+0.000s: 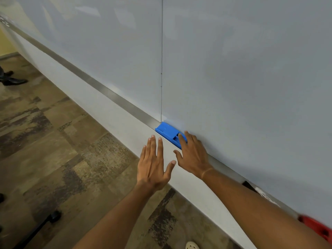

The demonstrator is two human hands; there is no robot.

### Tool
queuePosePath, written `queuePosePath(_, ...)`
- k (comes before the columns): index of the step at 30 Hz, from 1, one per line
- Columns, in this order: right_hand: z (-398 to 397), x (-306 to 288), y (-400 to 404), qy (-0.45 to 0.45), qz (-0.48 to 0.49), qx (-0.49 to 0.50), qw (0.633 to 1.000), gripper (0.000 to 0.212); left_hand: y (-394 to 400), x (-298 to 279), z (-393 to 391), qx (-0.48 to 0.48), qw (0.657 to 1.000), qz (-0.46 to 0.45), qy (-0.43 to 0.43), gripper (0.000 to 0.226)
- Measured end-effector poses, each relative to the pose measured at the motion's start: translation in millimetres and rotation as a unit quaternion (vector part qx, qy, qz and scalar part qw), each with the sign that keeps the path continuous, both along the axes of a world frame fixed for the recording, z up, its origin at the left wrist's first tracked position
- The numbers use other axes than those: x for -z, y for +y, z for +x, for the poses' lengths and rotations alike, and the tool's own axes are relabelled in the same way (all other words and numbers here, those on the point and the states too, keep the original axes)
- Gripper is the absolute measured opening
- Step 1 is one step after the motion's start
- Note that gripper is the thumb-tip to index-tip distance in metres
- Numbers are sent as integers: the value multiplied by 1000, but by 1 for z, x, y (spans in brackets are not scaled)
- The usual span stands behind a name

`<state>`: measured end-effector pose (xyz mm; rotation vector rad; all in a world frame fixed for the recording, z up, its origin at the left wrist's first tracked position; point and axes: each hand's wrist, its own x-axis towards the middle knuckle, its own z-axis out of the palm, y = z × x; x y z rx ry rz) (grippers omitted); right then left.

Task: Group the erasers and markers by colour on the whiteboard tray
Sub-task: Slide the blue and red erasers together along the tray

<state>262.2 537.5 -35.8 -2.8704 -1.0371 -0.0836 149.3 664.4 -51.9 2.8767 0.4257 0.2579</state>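
A blue eraser (167,132) lies in the metal whiteboard tray (115,97), just right of the board's vertical seam. My right hand (193,155) is spread open, its fingertips resting on the eraser's near end. My left hand (154,164) hovers open beside it, over the white ledge below the tray, holding nothing. A red eraser (316,228) sits in the tray at the far right edge, partly cut off. A marker with a black cap (258,190) lies in the tray behind my right forearm, partly hidden.
The whiteboard (233,69) fills the upper view. Brown patterned carpet (53,141) covers the floor at left. Another person's dark shoes (12,79) stand at the far left. A black chair base with a caster (52,216) is at lower left.
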Motion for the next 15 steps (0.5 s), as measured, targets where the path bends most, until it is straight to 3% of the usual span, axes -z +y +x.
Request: queuePosePath(15, -63, -27, -105, -53, 79, 110, 989, 81, -61, -35, -8, 131, 991, 9, -39, 87)
